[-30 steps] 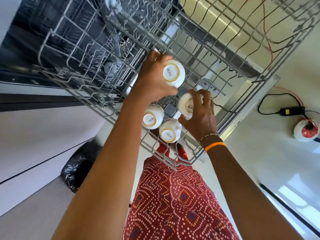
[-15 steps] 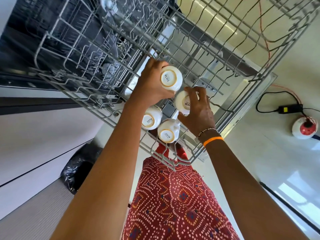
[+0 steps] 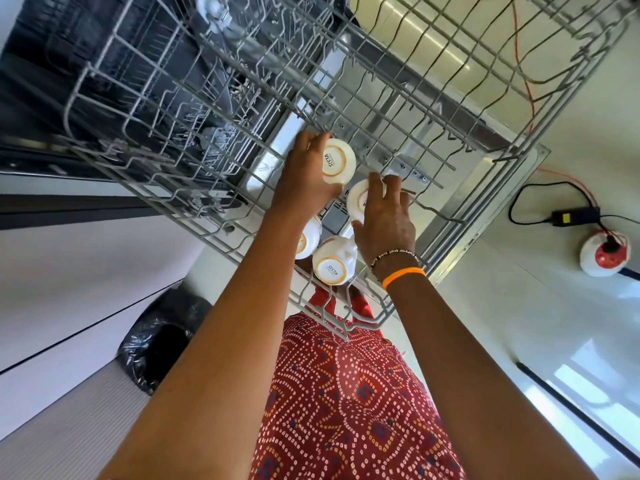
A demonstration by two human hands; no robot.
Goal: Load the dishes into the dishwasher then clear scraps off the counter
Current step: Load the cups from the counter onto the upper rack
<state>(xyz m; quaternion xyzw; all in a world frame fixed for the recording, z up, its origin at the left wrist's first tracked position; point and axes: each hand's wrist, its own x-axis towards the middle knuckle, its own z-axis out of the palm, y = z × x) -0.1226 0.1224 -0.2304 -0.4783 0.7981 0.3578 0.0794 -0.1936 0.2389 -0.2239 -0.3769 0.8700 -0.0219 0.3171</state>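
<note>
Cups sit mouth-down in the near corner of the pulled-out rack (image 3: 138,174), their ringed bases facing the camera. From the left: a black bag (image 3: 156,344) lies on the floor by the cabinets, then the left hand (image 3: 308,174) grips the far cup (image 3: 337,162) from its left side, fingers and thumb curled round the wall, the base tilted toward the viewer rather than flat, so it looks not yet seated between the tines. Below that wrist a third cup (image 3: 309,239) is half hidden by the forearm, and beside it the near cup (image 3: 333,261) stands free in the rack. Next comes the right hand (image 3: 384,223), fingers laid over the top of the middle cup (image 3: 358,202); they seem only loosely curved on it, though whether they clasp or merely steady it is hard to tell from this angle. The two held cups lie just beside each other, the left one farther into the rack, so the left hand is the one with room to set down beyond its neighbour. At the far right a charger (image 3: 575,216) and a round socket (image 3: 604,254) rest on the floor.
</note>
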